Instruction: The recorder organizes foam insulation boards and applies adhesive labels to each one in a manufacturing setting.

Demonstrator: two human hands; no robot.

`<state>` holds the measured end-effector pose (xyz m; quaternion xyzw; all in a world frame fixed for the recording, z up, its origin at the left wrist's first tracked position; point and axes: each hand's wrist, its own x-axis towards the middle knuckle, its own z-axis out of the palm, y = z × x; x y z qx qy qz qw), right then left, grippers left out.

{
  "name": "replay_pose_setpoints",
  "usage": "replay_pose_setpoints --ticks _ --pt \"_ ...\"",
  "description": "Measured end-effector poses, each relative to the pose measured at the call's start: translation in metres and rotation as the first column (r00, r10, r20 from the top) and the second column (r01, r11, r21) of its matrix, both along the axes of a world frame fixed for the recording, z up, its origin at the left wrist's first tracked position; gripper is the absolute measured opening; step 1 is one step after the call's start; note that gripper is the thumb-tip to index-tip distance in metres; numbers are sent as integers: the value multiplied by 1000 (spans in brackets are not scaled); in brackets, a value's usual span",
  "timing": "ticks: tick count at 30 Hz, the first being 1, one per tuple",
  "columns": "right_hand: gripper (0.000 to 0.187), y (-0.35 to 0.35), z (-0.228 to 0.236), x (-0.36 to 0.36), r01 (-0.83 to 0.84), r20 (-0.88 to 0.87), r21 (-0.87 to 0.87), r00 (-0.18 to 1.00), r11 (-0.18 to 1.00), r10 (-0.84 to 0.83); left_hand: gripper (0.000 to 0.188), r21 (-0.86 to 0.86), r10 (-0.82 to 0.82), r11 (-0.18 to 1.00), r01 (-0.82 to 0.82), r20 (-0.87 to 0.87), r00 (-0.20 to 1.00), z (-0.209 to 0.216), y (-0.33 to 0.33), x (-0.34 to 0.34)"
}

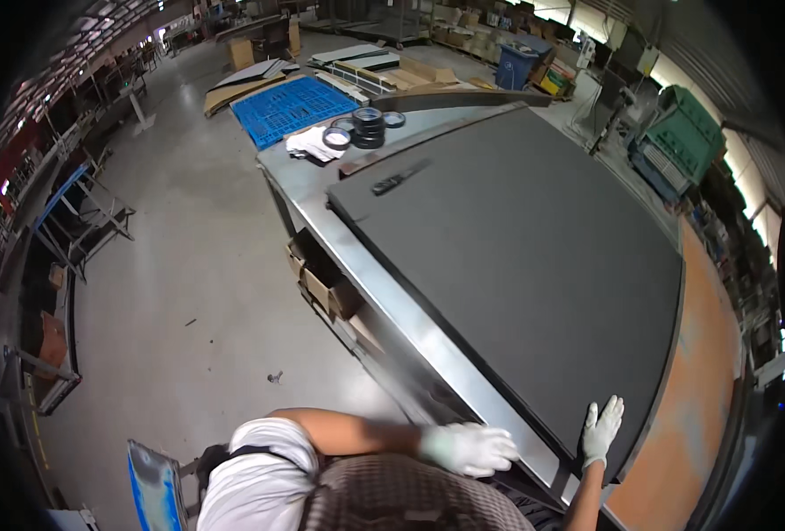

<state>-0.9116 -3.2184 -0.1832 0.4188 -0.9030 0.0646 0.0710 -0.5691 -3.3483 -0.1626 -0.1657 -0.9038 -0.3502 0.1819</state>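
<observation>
A large dark grey panel (516, 257) lies flat on a metal-topped workbench (428, 341). My right hand (602, 429), in a white glove, rests on the panel's near right corner with its fingers stretched out. My left hand (472, 449), also gloved in white, is in front of my body beside the bench's near edge. It is blurred, and I cannot make out whether its fingers hold anything. On the far left part of the panel lies a black knife-like tool (391, 184).
Rolls of black tape (369, 133) and white cloth (315, 143) sit at the bench's far end. Beyond is a blue pallet (291, 108). Cardboard boxes (326, 288) are under the bench. An orange-brown board (693, 372) lies to the right; a blue-framed stand (78, 212) is at left.
</observation>
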Motion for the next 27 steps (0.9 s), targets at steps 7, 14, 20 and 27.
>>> replay_pose_setpoints --ticks 7,14,20,27 --pt "62 -230 30 202 -470 -41 -66 883 880 468 30 18 345 939 -345 -29 938 28 -125 210" --pt "68 -487 84 336 -299 477 -408 736 863 481 24 -294 703 707 -643 396 591 20 -298 363" --pt "94 -606 103 347 -195 435 131 892 972 120 21 -23 932 -72 -997 355 -76 -30 -393 613" --pt "86 -631 109 364 146 452 99 875 984 -175 39 -291 539 -500 -816 632 -556 58 -425 689"
